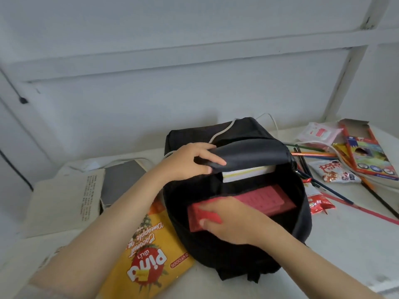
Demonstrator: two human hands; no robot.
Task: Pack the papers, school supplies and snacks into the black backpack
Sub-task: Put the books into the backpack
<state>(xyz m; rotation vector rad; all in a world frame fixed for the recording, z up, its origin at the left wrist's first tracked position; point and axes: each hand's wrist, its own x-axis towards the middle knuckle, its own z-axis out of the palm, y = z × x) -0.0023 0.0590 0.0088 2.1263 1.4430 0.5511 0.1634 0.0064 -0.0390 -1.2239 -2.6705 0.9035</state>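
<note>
Bare forearms; left hand (190,162) and right hand (228,223) unadorned, nails seemingly short.

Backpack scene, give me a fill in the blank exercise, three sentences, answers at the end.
The right hand grips a ____ case inside the black backpack.
The yellow snack box lies on the backpack's ____ side.
The loose pencils lie on its ____ side.
Missing words: red; left; right.

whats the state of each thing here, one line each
backpack, unzipped, held open
left hand, grips the backpack's top edge
right hand, holds the red case
red case, tilted, inside the backpack
papers, in the backpack, behind the red case
pencil box, end flap open
snack box, flat, outside the backpack
</note>
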